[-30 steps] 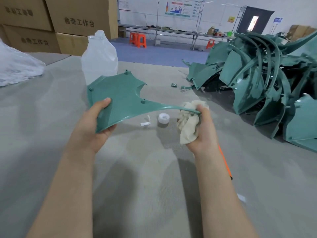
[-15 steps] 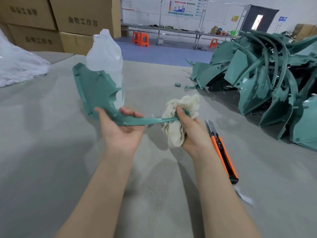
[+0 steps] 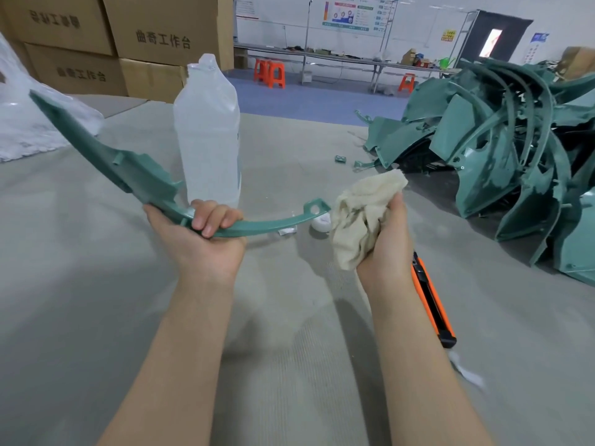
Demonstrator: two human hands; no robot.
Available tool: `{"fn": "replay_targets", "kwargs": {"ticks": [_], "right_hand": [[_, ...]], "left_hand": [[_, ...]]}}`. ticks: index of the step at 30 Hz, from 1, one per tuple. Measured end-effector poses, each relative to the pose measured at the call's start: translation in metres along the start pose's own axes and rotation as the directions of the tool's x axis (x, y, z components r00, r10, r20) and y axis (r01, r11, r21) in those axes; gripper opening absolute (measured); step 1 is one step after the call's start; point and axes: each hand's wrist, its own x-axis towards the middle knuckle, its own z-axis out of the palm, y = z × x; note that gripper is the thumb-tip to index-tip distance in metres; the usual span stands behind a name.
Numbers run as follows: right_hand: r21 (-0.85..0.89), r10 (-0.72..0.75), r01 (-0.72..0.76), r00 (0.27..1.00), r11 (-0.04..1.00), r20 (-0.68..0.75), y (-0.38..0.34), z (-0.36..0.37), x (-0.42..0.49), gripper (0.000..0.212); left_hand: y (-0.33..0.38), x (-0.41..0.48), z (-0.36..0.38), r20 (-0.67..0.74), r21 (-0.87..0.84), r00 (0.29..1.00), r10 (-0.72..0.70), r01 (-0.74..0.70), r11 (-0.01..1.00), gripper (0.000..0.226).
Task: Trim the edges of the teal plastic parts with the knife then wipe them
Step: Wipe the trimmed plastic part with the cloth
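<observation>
Left hand (image 3: 206,243) grips teal part (image 3: 135,175). Right hand (image 3: 384,239) clutches rag (image 3: 357,217) just beside its tip. Translucent bottle (image 3: 207,130) stands upright behind; contents unclear.

The plastic part (image 3: 141,175) and the pile of parts (image 3: 476,175) are teal, the cloth (image 3: 363,214) cream, the knife (image 3: 433,300) orange and black, the worktop (image 3: 80,317) plain grey, the bottle (image 3: 207,140) cloudy white, the boxes (image 3: 161,27) brown with black print.
</observation>
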Motion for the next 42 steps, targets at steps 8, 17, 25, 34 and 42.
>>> {"fn": "replay_targets", "kwargs": {"ticks": [8, 17, 25, 34, 42], "right_hand": [[-0.647, -0.117, 0.528, 0.816, 0.55, 0.566, 0.022, 0.017, -0.012, 0.034], [-0.7, -0.361, 0.406, 0.906, 0.587, 0.223, 0.024, 0.008, 0.001, 0.021], [-0.163, 0.031, -0.035, 0.999, 0.986, -0.028, 0.006, -0.002, 0.006, 0.037], [-0.649, -0.183, 0.371, 0.922, 0.664, 0.341, 0.02, 0.015, -0.007, 0.022], [-0.485, -0.05, 0.038, 0.999, 0.874, -0.011, 0.018, 0.007, -0.003, 0.045]], "left_hand": [[-0.002, 0.0, 0.0, -0.021, 0.068, 1.0, -0.023, 0.025, 0.997, 0.063], [-0.012, -0.004, 0.002, 0.017, 0.078, 0.993, -0.121, 0.119, 0.99, 0.064], [-0.004, -0.005, 0.006, 0.08, 0.143, 0.995, -0.054, 0.042, 0.989, 0.059], [-0.001, -0.004, 0.006, 0.042, 0.149, 0.999, -0.029, 0.023, 0.989, 0.059], [-0.018, -0.012, 0.008, 0.125, 0.243, 0.98, -0.153, 0.119, 0.963, 0.062]]}}
